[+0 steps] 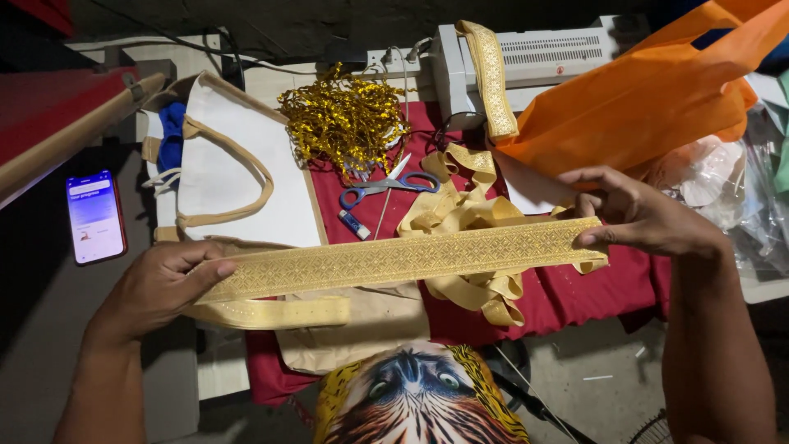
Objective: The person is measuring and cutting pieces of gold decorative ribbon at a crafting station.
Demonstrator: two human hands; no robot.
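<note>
A flat gold ribbon [403, 259] with a woven pattern is stretched level between both hands, above the near edge of the table [222, 374] and its red cloth [567, 300]. The left hand [160, 284] is closed on the ribbon's left end, thumb on top and fingers curled beneath, where the band folds back under itself. The right hand [637, 215] pinches the right end between thumb and fingertips, the other fingers loosely bent.

Behind the stretched length, more of the same ribbon lies in a loose heap [460, 218] on the red cloth, and one strand runs up over a white machine [526, 62] at the far edge. Blue-handled scissors [386, 187] lie just left of the heap, with a small blue-capped tube [355, 224] beside them. A tangle of gold sequin trim [345, 119] sits further back. A white tote bag with tan handles [238, 177] lies toward the left edge. An orange bag [649, 99] covers the far right corner, clear plastic wrapping [740, 193] beside it. A phone with a lit screen [95, 216] lies off the table to the left.
</note>
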